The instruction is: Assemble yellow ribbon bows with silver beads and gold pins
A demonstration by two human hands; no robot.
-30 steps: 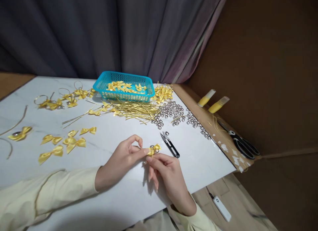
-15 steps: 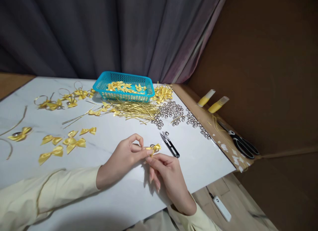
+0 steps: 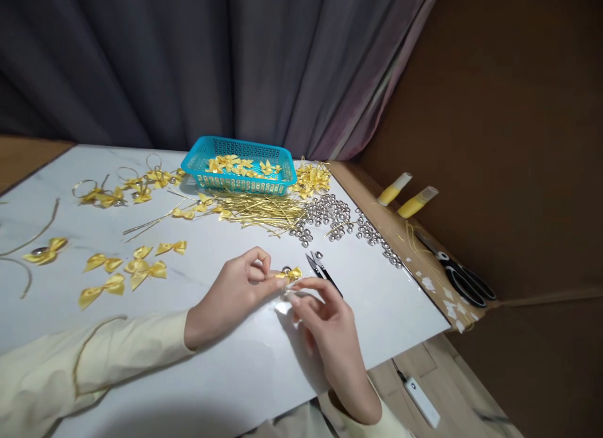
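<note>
yellow bow | snips partly behind right grip, silver beads farther off | left grip pinching bow | right grip curled beside it, too blurred to tell whether pinching

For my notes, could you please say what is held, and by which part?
The left hand pinches a yellow bow by its left side; whether the right hand grips anything is unclear.

white table under yellow bows
</note>
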